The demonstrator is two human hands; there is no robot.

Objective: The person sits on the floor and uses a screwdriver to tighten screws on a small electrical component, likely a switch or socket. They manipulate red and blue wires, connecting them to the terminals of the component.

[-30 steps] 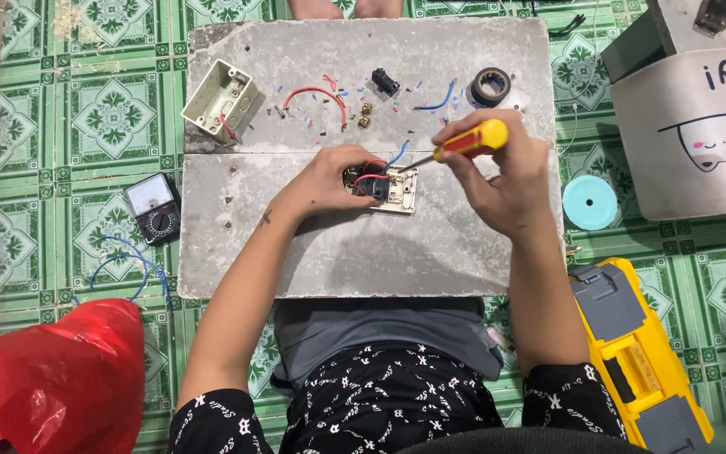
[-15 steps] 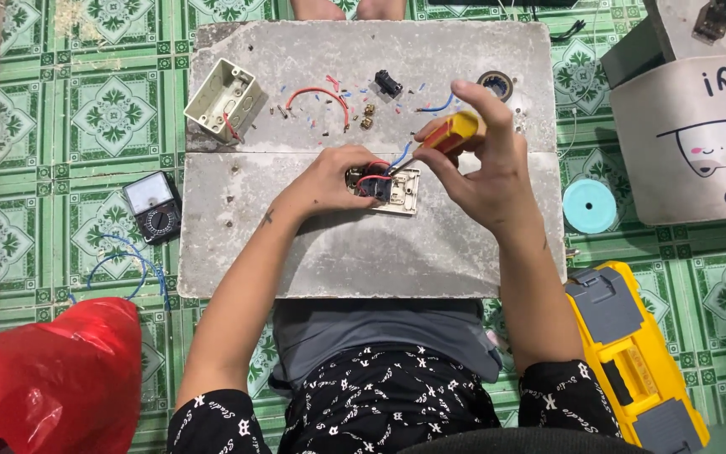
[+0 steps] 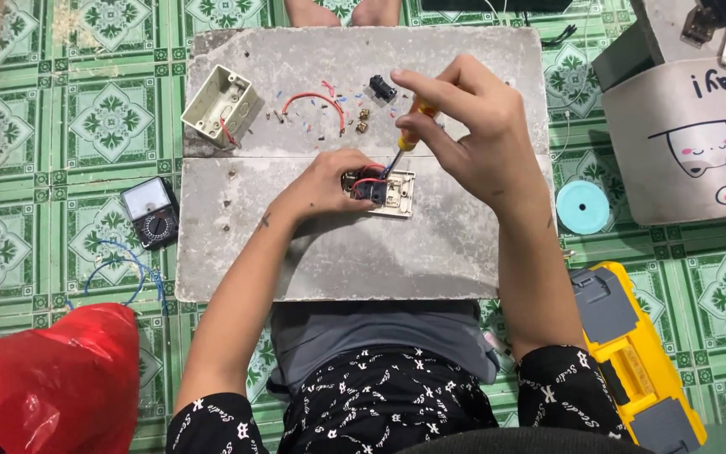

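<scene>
Our left hand [image 3: 329, 181] pinches the cream switch plate [image 3: 386, 192], red and blue wires on its back, mid-slab [image 3: 313, 252]. Our right hand [image 3: 464, 126] grips a yellow-handled screwdriver [image 3: 407, 134], its tip on the plate.

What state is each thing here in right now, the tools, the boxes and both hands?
Screwdriver: upright, tip down in the switch plate, pinched in the right hand.
Switch plate: back side up on the slab, red wire attached, steadied by the left hand.
Wall box: open, empty but for a red wire.
Multimeter: lying face up on the floor.
Yellow tool case: closed.
</scene>
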